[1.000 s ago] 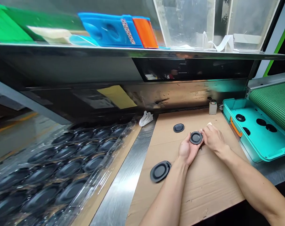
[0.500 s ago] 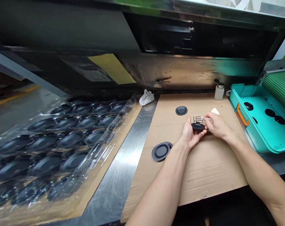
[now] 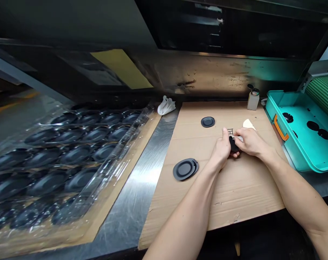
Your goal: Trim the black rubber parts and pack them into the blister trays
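My left hand [image 3: 222,147] holds a small black disc-shaped part [image 3: 233,144], tilted up above the cardboard sheet [image 3: 223,202]. Against that part, my right hand [image 3: 249,141] is closed on a thin pale tool [image 3: 238,138] whose tip is hidden. One black oval part [image 3: 207,122] lies flat beyond my left hand. Nearer, beside my left forearm, a larger black oval part [image 3: 184,169] rests with another edge showing under it. A cream-coloured piece [image 3: 248,124] sits just past my right hand.
Clear plastic trays of black parts [image 3: 77,153] fill the left side. A teal bin [image 3: 299,144] with an orange handle holds several black pieces at right. A small bottle [image 3: 253,99] and a crumpled white cloth [image 3: 166,105] stand near the machine's metal wall [image 3: 207,77].
My left hand has turned, tipping the black part from nearly flat to steeper. The view has shifted slightly, showing more of the oval parts' overlap at left.
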A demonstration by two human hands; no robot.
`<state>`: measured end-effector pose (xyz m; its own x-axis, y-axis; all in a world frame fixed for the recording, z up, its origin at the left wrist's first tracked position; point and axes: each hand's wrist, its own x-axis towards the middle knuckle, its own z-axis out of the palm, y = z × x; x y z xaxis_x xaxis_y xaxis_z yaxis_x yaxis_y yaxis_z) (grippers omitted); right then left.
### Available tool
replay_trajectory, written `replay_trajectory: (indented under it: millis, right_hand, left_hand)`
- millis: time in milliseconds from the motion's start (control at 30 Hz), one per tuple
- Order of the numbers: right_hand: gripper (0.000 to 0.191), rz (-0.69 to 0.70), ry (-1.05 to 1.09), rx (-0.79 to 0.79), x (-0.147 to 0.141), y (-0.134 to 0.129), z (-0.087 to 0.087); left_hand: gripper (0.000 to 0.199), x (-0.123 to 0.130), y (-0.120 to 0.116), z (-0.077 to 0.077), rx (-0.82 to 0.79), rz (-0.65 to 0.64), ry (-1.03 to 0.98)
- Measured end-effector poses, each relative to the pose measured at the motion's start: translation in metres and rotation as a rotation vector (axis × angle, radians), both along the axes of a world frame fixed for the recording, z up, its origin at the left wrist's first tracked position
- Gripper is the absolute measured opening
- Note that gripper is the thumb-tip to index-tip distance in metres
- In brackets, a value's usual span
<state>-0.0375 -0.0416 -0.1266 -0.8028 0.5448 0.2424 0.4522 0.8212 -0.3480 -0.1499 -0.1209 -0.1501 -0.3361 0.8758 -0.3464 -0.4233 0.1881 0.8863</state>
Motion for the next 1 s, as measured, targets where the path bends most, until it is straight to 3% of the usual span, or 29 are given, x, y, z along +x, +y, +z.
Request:
replay_trajectory:
  millis: [200, 367, 733, 833, 1000]
  right_hand:
    - [0.016, 0.011, 0.004, 0.031, -0.001, -0.002, 0.005]
    - [0.019, -0.026, -0.115, 0.009, 0.002, -0.005, 0.013]
    - [0.023, -0.051, -0.138, -0.021, 0.005, -0.011, 0.023]
    - [0.020, -0.102, -0.156, -0.072, 0.007, -0.008, 0.023]
    - [0.027, -0.250, 0.093, -0.030, 0.013, 0.001, 0.025]
  left_hand:
    - [0.072, -0.001, -0.001, -0.004, 0.001, -0.021, 0.187]
    - [0.077, 0.001, -0.003, -0.004, 0.000, -0.065, 0.332]
    - [0.075, 0.005, -0.005, -0.002, -0.019, -0.081, 0.389]
    - [0.071, 0.007, -0.002, 0.001, -0.030, -0.032, 0.313]
    - [0.072, -0.004, 0.004, 0.010, -0.036, 0.134, -0.180]
